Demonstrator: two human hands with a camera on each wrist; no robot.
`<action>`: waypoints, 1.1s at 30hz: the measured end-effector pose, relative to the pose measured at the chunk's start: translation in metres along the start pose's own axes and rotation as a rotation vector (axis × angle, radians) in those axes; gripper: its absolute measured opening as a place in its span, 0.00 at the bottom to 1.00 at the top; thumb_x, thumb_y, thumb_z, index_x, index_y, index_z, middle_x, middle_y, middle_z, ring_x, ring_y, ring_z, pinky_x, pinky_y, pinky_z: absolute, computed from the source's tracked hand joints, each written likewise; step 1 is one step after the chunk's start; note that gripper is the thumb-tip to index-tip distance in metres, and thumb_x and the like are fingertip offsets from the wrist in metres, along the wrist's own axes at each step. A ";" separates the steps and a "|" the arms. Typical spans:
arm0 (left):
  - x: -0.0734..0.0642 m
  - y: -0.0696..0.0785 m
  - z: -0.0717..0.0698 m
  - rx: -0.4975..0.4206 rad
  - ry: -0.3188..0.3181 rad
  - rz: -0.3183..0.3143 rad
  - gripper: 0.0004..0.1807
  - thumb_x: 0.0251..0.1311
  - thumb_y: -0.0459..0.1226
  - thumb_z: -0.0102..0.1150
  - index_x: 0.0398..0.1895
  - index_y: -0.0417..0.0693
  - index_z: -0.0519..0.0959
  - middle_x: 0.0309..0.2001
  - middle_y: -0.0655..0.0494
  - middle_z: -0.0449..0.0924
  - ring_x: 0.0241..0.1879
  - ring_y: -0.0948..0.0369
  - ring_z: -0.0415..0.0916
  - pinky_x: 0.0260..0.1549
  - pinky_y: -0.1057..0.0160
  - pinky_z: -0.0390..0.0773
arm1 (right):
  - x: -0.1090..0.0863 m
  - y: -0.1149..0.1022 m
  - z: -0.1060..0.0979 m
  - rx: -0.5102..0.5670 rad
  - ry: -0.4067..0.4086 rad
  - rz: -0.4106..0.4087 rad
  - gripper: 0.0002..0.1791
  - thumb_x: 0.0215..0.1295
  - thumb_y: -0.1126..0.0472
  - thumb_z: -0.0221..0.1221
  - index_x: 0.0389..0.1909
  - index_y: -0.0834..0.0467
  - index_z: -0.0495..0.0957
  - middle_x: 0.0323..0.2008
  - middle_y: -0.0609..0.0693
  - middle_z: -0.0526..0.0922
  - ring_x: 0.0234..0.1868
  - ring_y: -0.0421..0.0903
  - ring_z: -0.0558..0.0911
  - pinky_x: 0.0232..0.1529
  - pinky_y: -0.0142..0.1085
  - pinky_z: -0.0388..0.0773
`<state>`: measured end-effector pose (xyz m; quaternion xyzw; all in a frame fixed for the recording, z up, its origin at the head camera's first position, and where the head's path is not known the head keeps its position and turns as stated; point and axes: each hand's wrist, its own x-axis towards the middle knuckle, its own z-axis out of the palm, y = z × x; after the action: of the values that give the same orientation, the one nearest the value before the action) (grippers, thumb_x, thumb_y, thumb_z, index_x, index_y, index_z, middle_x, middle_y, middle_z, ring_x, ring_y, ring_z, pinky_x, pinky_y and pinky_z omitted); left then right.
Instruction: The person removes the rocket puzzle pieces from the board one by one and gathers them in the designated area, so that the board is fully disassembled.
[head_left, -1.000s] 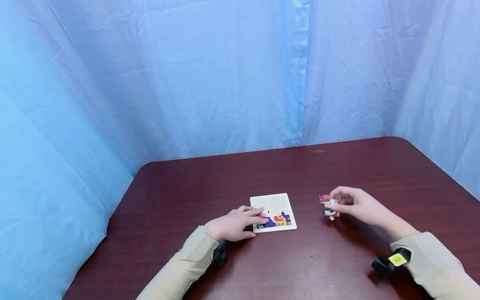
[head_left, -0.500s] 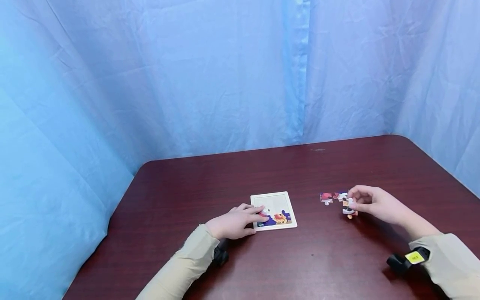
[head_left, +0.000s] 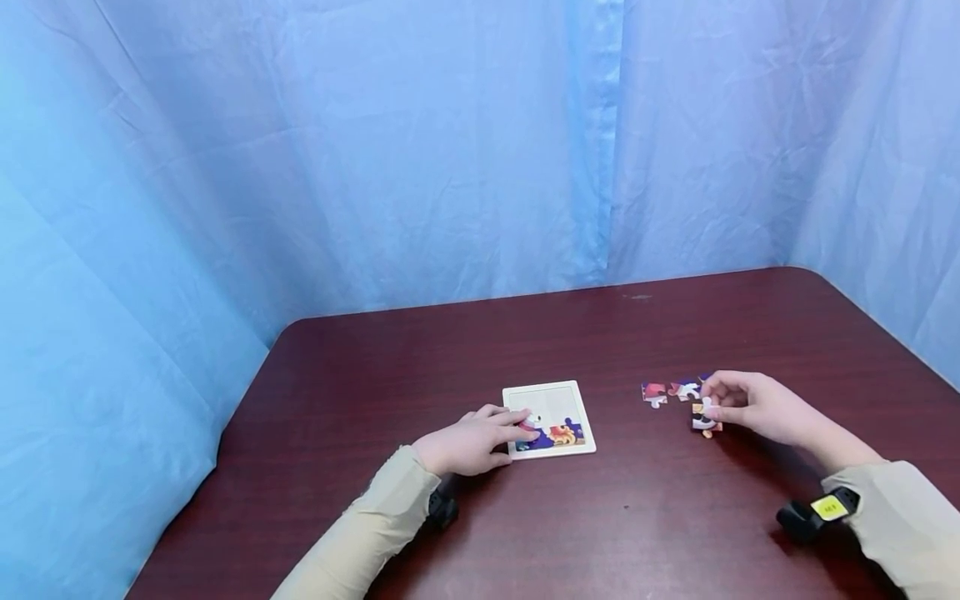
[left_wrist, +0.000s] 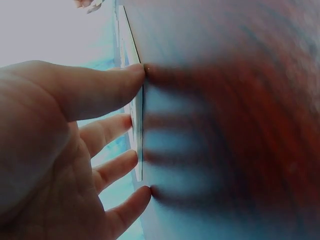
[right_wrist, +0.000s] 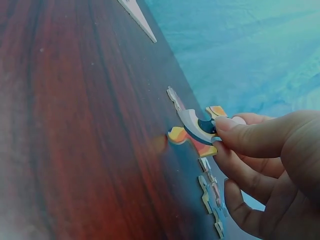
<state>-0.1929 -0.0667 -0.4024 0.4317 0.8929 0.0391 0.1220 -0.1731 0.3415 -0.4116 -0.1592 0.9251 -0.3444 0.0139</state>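
My right hand (head_left: pixel 757 408) pinches a jigsaw piece (right_wrist: pixel 192 132) between thumb and fingers, over the right part of the table. Orange, white and dark patches cover that piece, which is raised and tilted in the right wrist view. Two loose jigsaw pieces (head_left: pixel 654 393) lie just left of this hand, and more lie partly behind its fingers. At the middle, my left hand (head_left: pixel 468 442) rests its spread fingers on the lower left of a white-framed puzzle board (head_left: pixel 547 389). Several fitted pieces (head_left: pixel 564 435) fill the board's lower edge, partly hidden under the fingers.
A dark red wooden table (head_left: pixel 420 358) carries everything. Blue curtains (head_left: pixel 450 167) hang behind it and at both sides. A black wrist camera (head_left: pixel 817 514) with a yellow label is strapped to the right sleeve, close over the tabletop.
My right hand has moved right with the pinched jigsaw piece, uncovering loose pieces on the table; it slowed over the last half second. My left hand stays on the puzzle board.
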 end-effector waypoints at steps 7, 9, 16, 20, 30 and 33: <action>0.001 0.002 -0.001 0.001 -0.003 0.001 0.25 0.65 0.39 0.55 0.66 0.62 0.69 0.72 0.58 0.57 0.66 0.53 0.60 0.59 0.49 0.67 | 0.003 0.002 -0.001 -0.106 0.003 0.024 0.10 0.54 0.66 0.65 0.38 0.58 0.79 0.27 0.45 0.76 0.26 0.33 0.71 0.27 0.30 0.69; 0.001 0.002 -0.002 0.001 -0.001 0.007 0.25 0.65 0.39 0.55 0.66 0.61 0.69 0.72 0.57 0.57 0.66 0.52 0.60 0.59 0.49 0.67 | 0.004 0.002 0.000 -0.124 0.006 0.024 0.10 0.54 0.66 0.65 0.38 0.58 0.79 0.27 0.45 0.76 0.26 0.33 0.71 0.27 0.30 0.69; 0.000 0.002 -0.001 -0.005 -0.007 0.004 0.25 0.65 0.39 0.55 0.66 0.62 0.69 0.72 0.57 0.57 0.66 0.52 0.59 0.60 0.48 0.66 | 0.007 0.006 0.004 -0.217 0.034 -0.042 0.11 0.53 0.65 0.66 0.39 0.58 0.82 0.25 0.40 0.75 0.26 0.31 0.69 0.28 0.30 0.68; 0.002 0.001 0.000 -0.004 -0.009 -0.006 0.25 0.66 0.39 0.54 0.66 0.63 0.69 0.73 0.58 0.56 0.67 0.53 0.59 0.60 0.49 0.66 | 0.009 0.008 0.006 -0.249 0.034 -0.043 0.11 0.53 0.65 0.66 0.40 0.58 0.83 0.26 0.40 0.75 0.27 0.32 0.68 0.28 0.30 0.68; 0.003 -0.001 0.004 -0.003 -0.005 0.018 0.24 0.66 0.38 0.54 0.66 0.61 0.70 0.72 0.56 0.57 0.66 0.51 0.60 0.60 0.50 0.66 | 0.008 0.011 0.009 -0.257 0.007 0.006 0.12 0.54 0.65 0.65 0.40 0.59 0.83 0.26 0.41 0.77 0.27 0.33 0.70 0.28 0.30 0.70; 0.004 -0.001 0.003 -0.004 -0.003 0.016 0.24 0.66 0.38 0.54 0.66 0.61 0.70 0.72 0.56 0.57 0.66 0.51 0.60 0.59 0.50 0.66 | 0.009 0.011 0.010 -0.267 0.020 0.005 0.12 0.53 0.65 0.66 0.40 0.60 0.82 0.26 0.41 0.77 0.27 0.33 0.70 0.28 0.30 0.71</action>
<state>-0.1952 -0.0648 -0.4065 0.4387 0.8891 0.0413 0.1238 -0.1831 0.3404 -0.4256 -0.1540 0.9632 -0.2198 -0.0157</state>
